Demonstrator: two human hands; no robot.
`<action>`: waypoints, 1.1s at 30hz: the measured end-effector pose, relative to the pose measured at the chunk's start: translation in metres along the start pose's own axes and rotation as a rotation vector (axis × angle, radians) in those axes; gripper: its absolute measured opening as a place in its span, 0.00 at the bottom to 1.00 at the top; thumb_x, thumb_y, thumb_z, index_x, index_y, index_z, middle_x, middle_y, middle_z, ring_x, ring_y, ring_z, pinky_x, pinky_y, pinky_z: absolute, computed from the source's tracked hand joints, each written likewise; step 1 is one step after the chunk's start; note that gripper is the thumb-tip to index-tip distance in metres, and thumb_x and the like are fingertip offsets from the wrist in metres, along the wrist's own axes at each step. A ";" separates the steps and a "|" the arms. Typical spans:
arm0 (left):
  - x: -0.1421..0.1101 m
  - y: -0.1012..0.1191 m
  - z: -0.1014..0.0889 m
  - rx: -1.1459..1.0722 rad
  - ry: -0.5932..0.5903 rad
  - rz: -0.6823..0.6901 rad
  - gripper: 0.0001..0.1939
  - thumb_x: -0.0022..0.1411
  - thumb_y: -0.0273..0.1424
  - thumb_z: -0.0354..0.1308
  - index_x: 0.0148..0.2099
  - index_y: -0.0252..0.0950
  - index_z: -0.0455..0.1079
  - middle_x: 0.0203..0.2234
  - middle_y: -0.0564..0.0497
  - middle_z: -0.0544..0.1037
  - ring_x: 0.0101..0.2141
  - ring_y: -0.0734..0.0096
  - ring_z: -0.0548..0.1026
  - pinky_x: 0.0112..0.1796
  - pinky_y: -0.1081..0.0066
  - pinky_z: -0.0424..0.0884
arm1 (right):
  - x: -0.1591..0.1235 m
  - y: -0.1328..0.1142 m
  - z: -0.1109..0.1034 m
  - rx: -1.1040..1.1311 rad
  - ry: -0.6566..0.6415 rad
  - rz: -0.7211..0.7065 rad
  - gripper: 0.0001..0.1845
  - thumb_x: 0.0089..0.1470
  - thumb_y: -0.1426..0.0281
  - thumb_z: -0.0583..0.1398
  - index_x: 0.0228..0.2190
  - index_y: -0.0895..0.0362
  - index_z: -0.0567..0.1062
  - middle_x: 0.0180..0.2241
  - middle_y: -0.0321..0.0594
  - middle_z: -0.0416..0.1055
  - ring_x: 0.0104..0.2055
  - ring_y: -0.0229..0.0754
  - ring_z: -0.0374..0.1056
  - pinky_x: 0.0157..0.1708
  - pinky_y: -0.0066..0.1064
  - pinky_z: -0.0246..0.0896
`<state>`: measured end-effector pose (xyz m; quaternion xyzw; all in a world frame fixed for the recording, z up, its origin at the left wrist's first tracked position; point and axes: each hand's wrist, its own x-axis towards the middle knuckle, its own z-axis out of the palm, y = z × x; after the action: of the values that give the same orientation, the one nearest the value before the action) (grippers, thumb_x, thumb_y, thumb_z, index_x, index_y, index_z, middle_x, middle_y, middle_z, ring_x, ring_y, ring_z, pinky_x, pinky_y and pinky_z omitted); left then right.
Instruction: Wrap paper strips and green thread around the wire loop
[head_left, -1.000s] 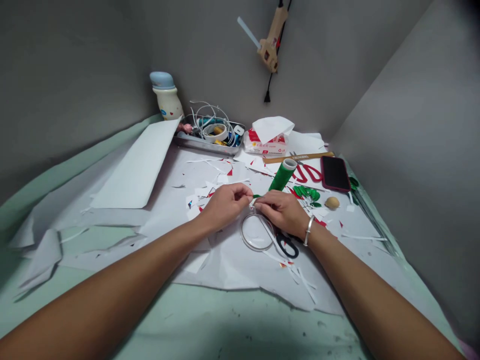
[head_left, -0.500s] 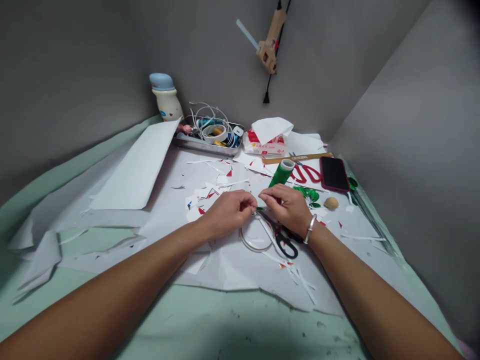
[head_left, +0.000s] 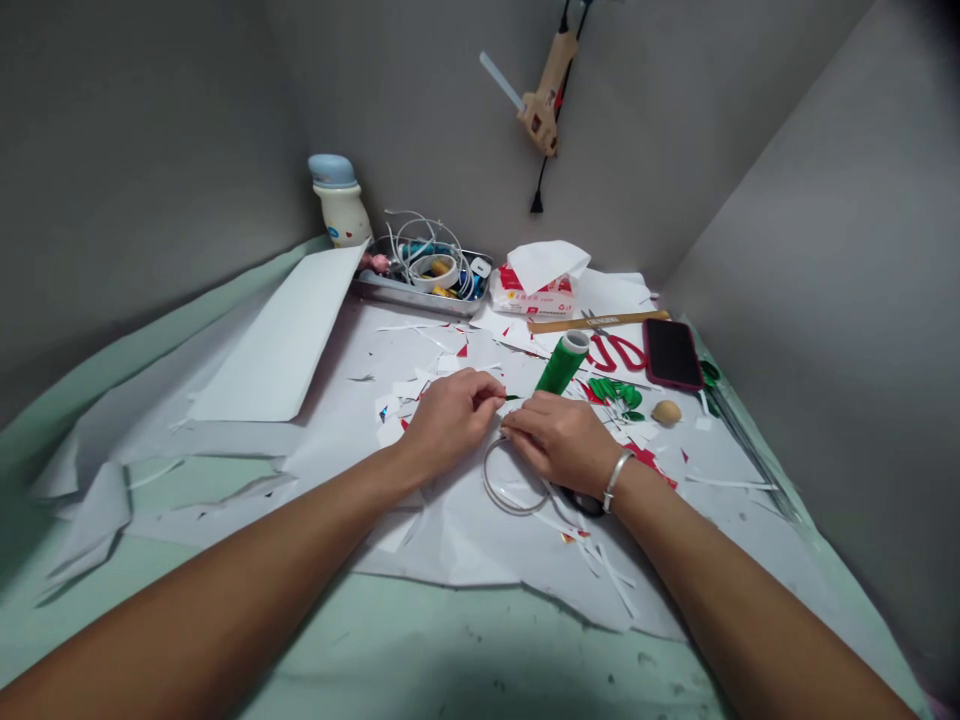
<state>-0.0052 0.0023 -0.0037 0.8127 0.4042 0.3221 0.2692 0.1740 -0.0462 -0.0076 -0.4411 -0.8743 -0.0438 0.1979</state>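
My left hand (head_left: 450, 415) and my right hand (head_left: 559, 440) meet at the middle of the table, fingers pinched together on the far rim of a thin metal ring (head_left: 499, 492) and a strip of green tape (head_left: 511, 398). The ring lies flat on white paper. A green tape roll (head_left: 562, 365) stands just behind my right hand. Black scissors (head_left: 585, 502) lie mostly hidden under my right wrist, which wears a silver bangle.
Paper scraps litter the white sheets. Red scissors (head_left: 619, 350), a ruler (head_left: 596, 321), a phone (head_left: 670, 353) and green cut pieces (head_left: 619, 392) lie at the right. A metal tray (head_left: 420, 290) with cables, a tissue pack (head_left: 536, 290) and a bottle (head_left: 337, 205) stand at the back. A glue gun (head_left: 546, 95) hangs on the wall.
My right hand has dropped from above the ring back onto its rim, covering the black scissors. The left hand stays pinched at the same spot.
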 end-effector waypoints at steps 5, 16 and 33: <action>-0.003 0.003 0.001 0.174 -0.076 0.160 0.09 0.59 0.25 0.53 0.36 0.38 0.75 0.30 0.51 0.77 0.33 0.67 0.72 0.41 0.65 0.64 | 0.001 0.004 -0.005 0.058 0.139 0.011 0.09 0.59 0.71 0.55 0.34 0.57 0.75 0.28 0.41 0.72 0.33 0.41 0.63 0.34 0.31 0.57; -0.003 0.011 -0.003 -0.112 -0.095 0.119 0.07 0.60 0.26 0.53 0.36 0.37 0.73 0.33 0.51 0.75 0.35 0.71 0.72 0.38 0.70 0.67 | 0.001 0.024 0.004 0.530 0.062 0.255 0.10 0.59 0.70 0.55 0.32 0.56 0.76 0.29 0.35 0.74 0.31 0.36 0.68 0.32 0.27 0.60; -0.005 0.012 -0.001 -0.025 -0.169 0.126 0.07 0.60 0.25 0.52 0.36 0.37 0.72 0.33 0.50 0.75 0.35 0.69 0.71 0.38 0.68 0.66 | 0.000 0.022 -0.001 0.353 0.211 0.193 0.09 0.59 0.72 0.56 0.31 0.56 0.76 0.28 0.38 0.73 0.31 0.38 0.67 0.34 0.29 0.60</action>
<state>-0.0027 -0.0085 0.0039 0.8574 0.3238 0.2737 0.2918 0.1913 -0.0330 -0.0082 -0.4743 -0.7965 0.0830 0.3657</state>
